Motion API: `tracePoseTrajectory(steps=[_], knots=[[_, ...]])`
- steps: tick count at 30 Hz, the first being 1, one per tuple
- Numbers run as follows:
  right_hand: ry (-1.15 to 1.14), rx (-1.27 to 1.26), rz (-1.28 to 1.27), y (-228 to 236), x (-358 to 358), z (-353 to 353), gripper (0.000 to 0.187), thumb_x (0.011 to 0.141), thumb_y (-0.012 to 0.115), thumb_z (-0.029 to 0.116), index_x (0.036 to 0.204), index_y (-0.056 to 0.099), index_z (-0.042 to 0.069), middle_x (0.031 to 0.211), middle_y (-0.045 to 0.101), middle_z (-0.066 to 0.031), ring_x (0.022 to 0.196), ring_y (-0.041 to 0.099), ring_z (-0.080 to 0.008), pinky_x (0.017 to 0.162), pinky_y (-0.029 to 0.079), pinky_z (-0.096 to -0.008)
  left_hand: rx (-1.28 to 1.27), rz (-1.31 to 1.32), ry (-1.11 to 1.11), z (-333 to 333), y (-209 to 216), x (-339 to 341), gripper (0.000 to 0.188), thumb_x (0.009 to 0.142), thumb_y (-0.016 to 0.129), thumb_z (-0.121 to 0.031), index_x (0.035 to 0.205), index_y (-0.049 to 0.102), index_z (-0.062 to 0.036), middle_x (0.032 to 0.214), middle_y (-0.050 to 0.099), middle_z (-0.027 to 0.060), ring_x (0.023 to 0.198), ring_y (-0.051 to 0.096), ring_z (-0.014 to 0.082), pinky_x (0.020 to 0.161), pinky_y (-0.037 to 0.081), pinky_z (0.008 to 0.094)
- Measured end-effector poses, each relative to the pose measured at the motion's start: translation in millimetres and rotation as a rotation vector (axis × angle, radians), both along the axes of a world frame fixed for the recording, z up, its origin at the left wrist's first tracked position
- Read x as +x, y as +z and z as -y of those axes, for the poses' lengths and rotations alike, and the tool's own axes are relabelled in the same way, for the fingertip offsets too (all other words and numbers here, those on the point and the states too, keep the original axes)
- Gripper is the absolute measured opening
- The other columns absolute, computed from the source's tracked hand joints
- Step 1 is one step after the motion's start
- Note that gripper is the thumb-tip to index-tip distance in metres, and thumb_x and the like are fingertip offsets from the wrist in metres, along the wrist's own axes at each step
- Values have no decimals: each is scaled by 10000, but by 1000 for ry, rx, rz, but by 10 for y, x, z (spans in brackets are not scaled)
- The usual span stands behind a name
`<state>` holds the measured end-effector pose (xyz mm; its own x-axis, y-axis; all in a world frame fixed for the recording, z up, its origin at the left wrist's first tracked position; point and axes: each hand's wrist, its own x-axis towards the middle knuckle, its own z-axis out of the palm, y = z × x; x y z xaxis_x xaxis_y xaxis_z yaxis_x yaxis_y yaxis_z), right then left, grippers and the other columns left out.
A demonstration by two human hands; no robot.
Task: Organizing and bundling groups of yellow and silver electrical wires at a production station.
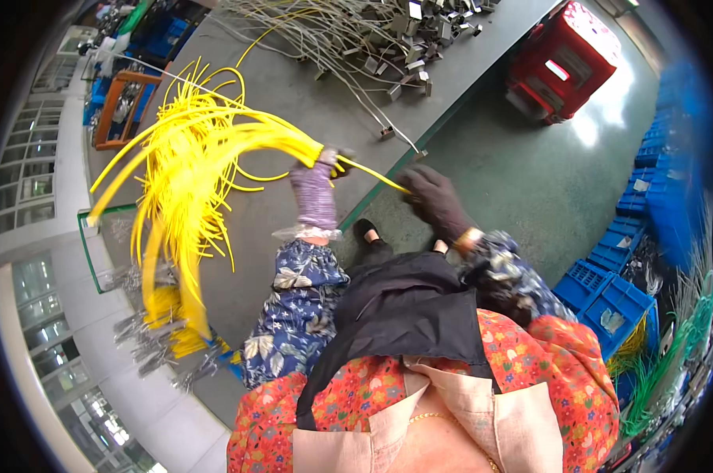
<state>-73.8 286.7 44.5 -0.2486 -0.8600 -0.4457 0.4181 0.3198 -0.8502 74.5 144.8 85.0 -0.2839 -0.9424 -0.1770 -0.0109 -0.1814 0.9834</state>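
Observation:
My left hand (333, 162), in a dark glove with a purple knitted cuff, is closed round a thick bundle of yellow tubes (270, 140). The bundle arches left over the table and droops past its near side, where the ends are blurred. To the right, my right hand (435, 197) in a dark brown glove pinches the end of one yellow tube (376, 175), which stretches straight from the bundle. Behind the bundle, a loose pile of more yellow tubes (187, 134) lies on the grey table (285, 91).
Grey cables with metal connector ends (419, 47) are heaped at the table's far side. A red plastic stool (565, 63) stands on the green floor at the far right. Blue crates (597, 296) line the right side. An orange frame (120, 110) sits at the left.

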Motion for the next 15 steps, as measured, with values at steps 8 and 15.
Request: tracePoseTrajectory(steps=[8,15], knots=[[23,52,-1357,246,-204,473,457,755,644,369,1080,514,76,1013,556,-186,941,566,-276,740,480,-376,142,124,76,1044,-13,901,244,874,550,-314,884,540,-70,744,620,69,550,595,193,472,487,326],[-388,43,242,-237,-624,469,231,786,601,176,946,536,24,687,536,-49,485,495,-121,383,375,-214,458,-492,-11,424,-214,346,234,827,621,-306,897,533,-101,664,508,0,433,419,85,355,305,216]])
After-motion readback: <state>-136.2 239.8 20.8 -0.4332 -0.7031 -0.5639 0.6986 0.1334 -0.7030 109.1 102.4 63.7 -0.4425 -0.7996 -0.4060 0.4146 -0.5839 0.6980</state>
